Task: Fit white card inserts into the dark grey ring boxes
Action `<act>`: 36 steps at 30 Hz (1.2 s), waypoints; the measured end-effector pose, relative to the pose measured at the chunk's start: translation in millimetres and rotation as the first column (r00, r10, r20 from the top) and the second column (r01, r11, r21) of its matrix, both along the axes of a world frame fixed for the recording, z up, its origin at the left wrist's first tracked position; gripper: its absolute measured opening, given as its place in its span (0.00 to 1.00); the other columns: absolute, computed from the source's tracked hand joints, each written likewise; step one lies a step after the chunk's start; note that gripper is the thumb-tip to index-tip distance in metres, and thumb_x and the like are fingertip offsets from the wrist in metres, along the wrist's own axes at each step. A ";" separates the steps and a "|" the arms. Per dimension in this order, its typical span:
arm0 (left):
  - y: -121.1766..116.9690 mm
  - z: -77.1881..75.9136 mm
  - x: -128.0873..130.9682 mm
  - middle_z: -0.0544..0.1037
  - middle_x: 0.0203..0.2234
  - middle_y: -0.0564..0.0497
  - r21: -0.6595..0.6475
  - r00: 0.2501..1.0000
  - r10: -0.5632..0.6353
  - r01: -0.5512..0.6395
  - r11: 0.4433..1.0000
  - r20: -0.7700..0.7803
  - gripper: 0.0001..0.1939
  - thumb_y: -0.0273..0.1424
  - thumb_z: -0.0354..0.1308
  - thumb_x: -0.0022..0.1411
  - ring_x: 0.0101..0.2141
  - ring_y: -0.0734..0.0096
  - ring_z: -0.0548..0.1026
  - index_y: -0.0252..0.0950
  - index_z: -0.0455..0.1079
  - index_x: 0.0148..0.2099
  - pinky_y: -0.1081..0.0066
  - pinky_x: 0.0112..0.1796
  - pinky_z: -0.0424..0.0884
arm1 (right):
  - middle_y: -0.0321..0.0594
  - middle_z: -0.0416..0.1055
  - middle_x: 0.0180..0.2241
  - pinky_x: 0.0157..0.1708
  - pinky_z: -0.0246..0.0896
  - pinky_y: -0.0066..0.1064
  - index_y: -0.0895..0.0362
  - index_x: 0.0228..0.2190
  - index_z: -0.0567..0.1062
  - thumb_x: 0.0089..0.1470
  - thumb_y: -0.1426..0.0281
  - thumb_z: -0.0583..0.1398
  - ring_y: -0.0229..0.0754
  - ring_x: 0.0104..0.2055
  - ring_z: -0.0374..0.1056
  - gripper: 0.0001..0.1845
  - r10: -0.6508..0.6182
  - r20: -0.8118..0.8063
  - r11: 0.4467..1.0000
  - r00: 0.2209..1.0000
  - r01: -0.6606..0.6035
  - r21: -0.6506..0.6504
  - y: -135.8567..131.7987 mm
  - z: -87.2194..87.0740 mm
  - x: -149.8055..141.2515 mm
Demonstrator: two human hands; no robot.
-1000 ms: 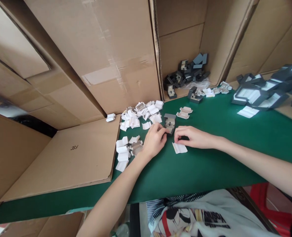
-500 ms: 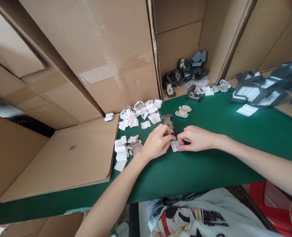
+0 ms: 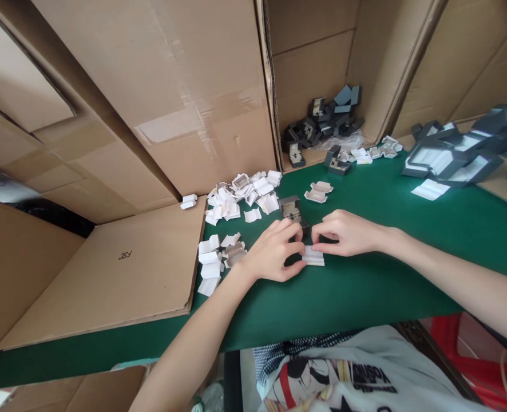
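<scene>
Card, white and creased [image 3: 315,257], lies on the green tabletop [image 3: 343,294] between your left hand [image 3: 276,250] and right hand [image 3: 344,233]; whether fingertips clamp it, I can't tell. Your left fingers partly hide an open dark-grey box [image 3: 290,208].

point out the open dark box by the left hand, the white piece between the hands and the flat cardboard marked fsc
Open dark box [image 3: 289,206]: head view, inside of its raised lid
White piece [image 3: 315,257]: head view, middle of its face
Flat cardboard [image 3: 107,277]: head view, bare top surface
</scene>
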State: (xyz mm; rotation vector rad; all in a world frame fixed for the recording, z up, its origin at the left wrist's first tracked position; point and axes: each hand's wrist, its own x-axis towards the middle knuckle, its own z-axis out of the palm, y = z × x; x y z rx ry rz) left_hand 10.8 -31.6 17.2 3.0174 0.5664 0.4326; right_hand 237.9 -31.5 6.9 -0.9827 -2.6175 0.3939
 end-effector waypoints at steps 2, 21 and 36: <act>-1.9 1.5 1.1 0.68 0.35 0.45 0.019 1.000 -0.022 0.023 1.000 -0.015 0.13 0.40 0.53 0.60 0.39 0.61 0.64 0.37 0.72 0.35 0.62 0.39 0.62 | 0.30 0.60 0.13 0.24 0.47 0.27 0.55 0.26 0.76 0.54 0.60 0.56 0.33 0.19 0.57 0.14 0.033 -0.020 0.999 0.999 -0.033 -0.001 -1.8 -0.3 -1.5; 11.1 -15.2 -0.9 0.66 0.43 0.44 -0.062 0.835 0.376 -0.385 0.921 0.403 0.11 0.32 0.49 0.64 0.46 0.62 0.65 0.37 0.63 0.48 0.62 0.45 0.65 | 0.31 0.64 0.14 0.22 0.49 0.25 0.56 0.31 0.79 0.56 0.59 0.56 0.31 0.18 0.58 0.17 0.075 -0.079 0.997 0.994 -0.075 0.005 -5.9 -1.5 -7.9; 21.2 -37.1 5.3 0.58 0.55 0.44 -0.439 0.834 0.363 -0.166 0.883 0.415 0.31 0.33 0.58 0.59 0.56 0.61 0.61 0.40 0.49 0.60 0.58 0.57 0.61 | 0.37 0.79 0.29 0.27 0.59 0.27 0.55 0.28 0.79 0.58 0.66 0.56 0.37 0.27 0.73 0.13 -0.138 -0.220 0.786 0.966 0.241 0.570 21.8 -18.6 -7.3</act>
